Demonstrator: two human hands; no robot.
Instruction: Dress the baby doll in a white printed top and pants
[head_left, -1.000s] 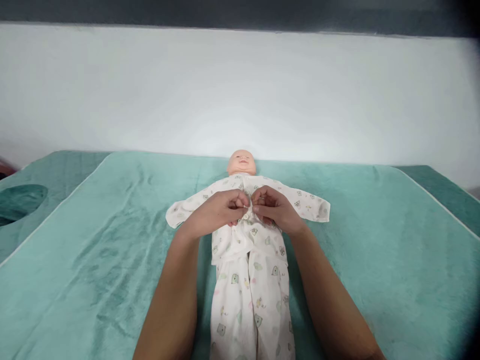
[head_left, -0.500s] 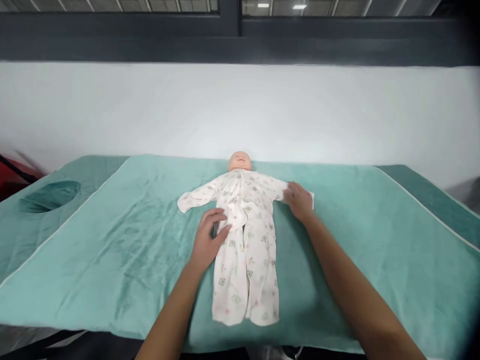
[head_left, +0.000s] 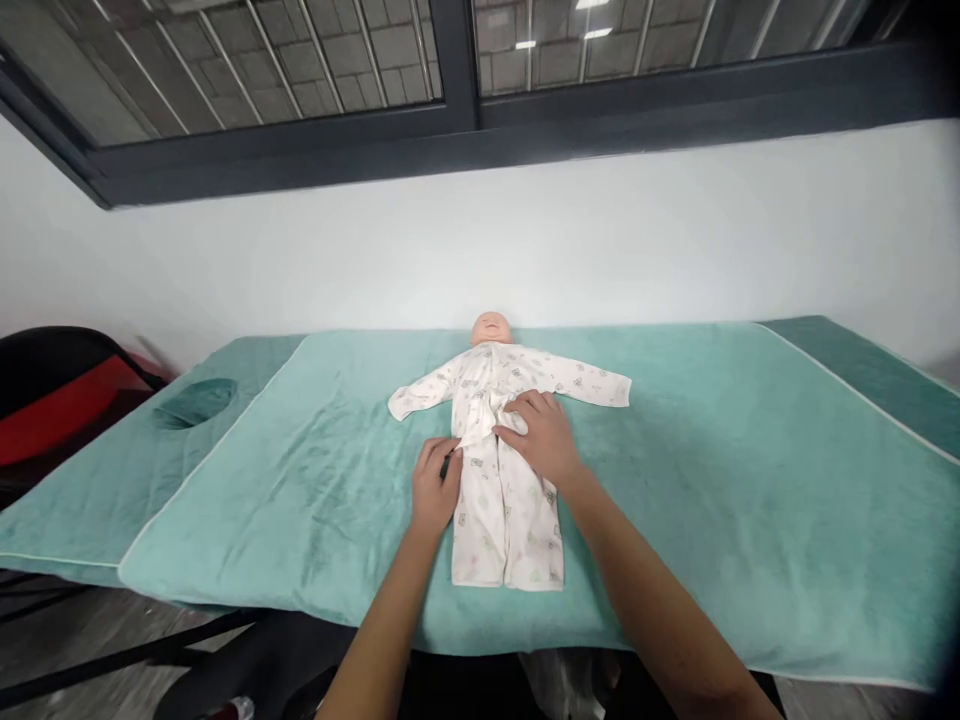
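A baby doll [head_left: 491,327] lies on its back, its head toward the wall. It wears a white long-sleeved baby shirt [head_left: 472,372] and matching baby pants [head_left: 480,530], both printed with small figures. My left hand [head_left: 437,487] is at the doll's hip on the left side, thumb and fingers closed at the corner of the shirt's hem. Across the belly lies my right hand [head_left: 545,437], thumb and fingers apart on the shirt front, where the cloth is bunched. Both sleeves stretch outward, and the doll's hands do not show.
Under the doll is a padded bed with a green cover [head_left: 697,480], which has a round face hole [head_left: 196,402] at its left end. A white wall [head_left: 300,250] and a dark window frame [head_left: 465,130] stand behind. A red and black chair [head_left: 75,410] is at the left.
My right hand has left the sleeve on the right and moved in to the shirt front. My left hand has closed at the hem. The view has shifted and tilted, showing more window.
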